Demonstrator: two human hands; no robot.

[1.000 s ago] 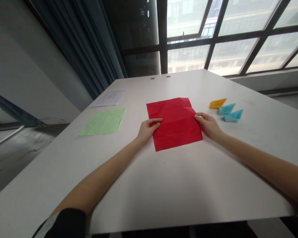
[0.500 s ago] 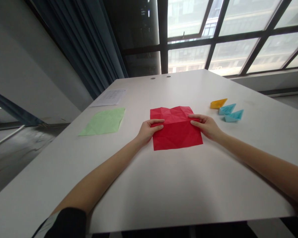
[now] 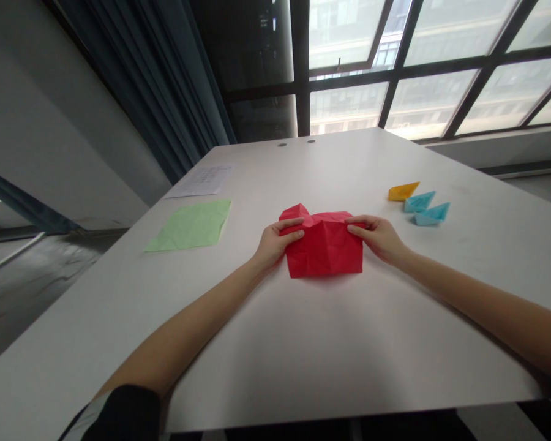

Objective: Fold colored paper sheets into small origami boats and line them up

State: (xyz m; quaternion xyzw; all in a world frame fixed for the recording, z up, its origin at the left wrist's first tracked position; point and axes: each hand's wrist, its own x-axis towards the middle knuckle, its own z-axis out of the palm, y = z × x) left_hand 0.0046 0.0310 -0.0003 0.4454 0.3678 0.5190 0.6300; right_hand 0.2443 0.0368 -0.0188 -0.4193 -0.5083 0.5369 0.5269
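A creased red paper sheet [image 3: 325,248] lies in the middle of the white table [image 3: 303,343], its far edge lifted and bulging. My left hand [image 3: 275,242] pinches the sheet's left side with thumb and fingers. My right hand [image 3: 379,237] pinches its right side the same way. Both hands hold the paper just above the tabletop, its near edge still resting on the table.
A light green sheet [image 3: 190,225] lies to the left, with a white printed page [image 3: 202,181] beyond it. At the right sit an orange folded paper boat [image 3: 403,191] and two blue ones [image 3: 426,208]. Large windows and a dark curtain stand behind the table.
The red sheet went from lying flat to having its far half lifted and drawn toward me. Both hands slid inward and the paper now bulges between them.
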